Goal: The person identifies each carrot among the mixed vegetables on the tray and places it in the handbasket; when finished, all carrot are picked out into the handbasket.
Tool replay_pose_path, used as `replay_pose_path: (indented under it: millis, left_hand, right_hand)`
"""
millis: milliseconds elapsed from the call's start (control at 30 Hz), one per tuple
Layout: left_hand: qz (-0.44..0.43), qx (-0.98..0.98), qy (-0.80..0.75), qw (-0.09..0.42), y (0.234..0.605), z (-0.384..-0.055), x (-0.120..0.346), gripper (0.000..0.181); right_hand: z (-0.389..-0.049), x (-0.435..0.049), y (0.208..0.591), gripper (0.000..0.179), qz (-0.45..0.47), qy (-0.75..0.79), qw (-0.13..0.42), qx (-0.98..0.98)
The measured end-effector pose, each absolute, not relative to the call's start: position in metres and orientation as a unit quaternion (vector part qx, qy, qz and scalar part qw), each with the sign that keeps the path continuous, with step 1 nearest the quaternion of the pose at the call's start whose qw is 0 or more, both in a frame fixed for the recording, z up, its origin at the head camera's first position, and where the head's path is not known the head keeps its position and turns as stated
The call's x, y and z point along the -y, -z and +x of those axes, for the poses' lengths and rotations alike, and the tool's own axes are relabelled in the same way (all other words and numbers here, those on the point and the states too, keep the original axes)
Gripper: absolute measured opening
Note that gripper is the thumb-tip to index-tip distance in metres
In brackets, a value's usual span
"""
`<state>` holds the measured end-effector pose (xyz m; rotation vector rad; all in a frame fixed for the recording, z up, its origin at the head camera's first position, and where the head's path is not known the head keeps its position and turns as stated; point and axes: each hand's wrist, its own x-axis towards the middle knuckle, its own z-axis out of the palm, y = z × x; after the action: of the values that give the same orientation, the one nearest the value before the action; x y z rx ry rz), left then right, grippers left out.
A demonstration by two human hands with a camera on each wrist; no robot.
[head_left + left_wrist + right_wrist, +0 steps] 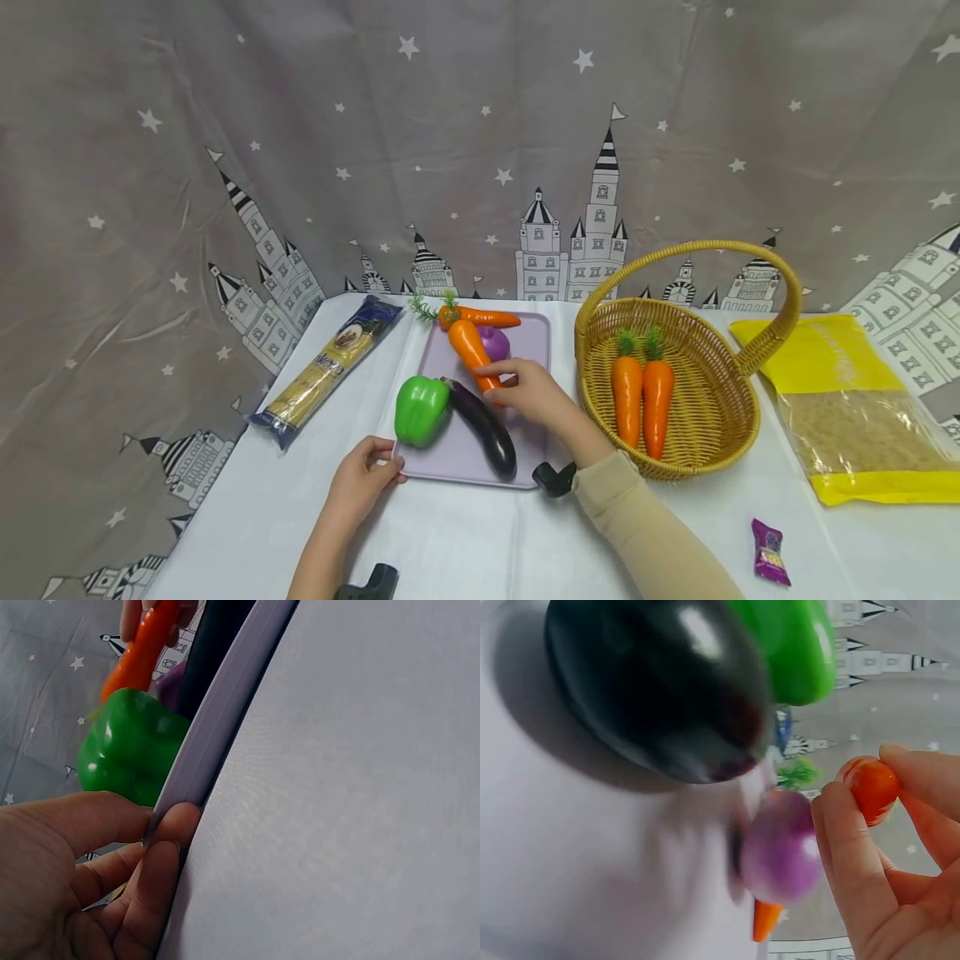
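My right hand (pixel 525 390) pinches a carrot (pixel 469 346) near its tapered end, above the lilac tray (pixel 534 358); the leafy end points away from me. With thumb and fingers, my left hand (pixel 365 475) grips the tray's near left corner, and the rim shows between them in the left wrist view. On the tray a green bell pepper (pixel 422 411) sits beside that corner. A dark eggplant (pixel 483 427) lies slanted to its right. Farther back are a round purple vegetable (pixel 493 343), partly hidden by the held carrot, and another carrot (pixel 491 317) lying crosswise.
A wicker basket (pixel 705 454) with a tall handle stands right of the tray, two carrots (pixel 642 404) inside. Beyond it lies a yellow bag of pasta (pixel 847 417). A spaghetti pack (pixel 327 367) lies on the left, a small purple wrapped snack (pixel 770 552) at the front right.
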<state>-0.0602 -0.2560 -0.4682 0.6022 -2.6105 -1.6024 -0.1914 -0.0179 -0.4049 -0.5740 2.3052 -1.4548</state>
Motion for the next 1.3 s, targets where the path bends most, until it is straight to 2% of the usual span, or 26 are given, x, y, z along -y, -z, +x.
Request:
replay_pose_path:
  millis: [233, 700, 1033, 1300]
  left_hand:
    - [0.193, 0.840, 0.508, 0.008, 0.468, -0.059, 0.257, 0.029]
    - [0.193, 0.838, 0.510, 0.008, 0.469, -0.060, 0.257, 0.029]
    - [0.190, 0.837, 0.513, 0.008, 0.468, -0.060, 0.257, 0.029]
    - [0.187, 0.839, 0.510, 0.007, 0.469, -0.061, 0.258, 0.030]
  right_hand:
    - [-0.179, 0.004, 0.388, 0.035, -0.188, 0.539, 0.152, -0.807]
    - [-0.144, -0.032, 0.347, 0.037, -0.225, 0.581, 0.118, -0.773]
    - [-0.114, -0.068, 0.329, 0.035, -0.226, 0.557, 0.061, -0.797]
    - [-0.092, -0.105, 0.325, 0.035, -0.211, 0.536, -0.010, -0.818]
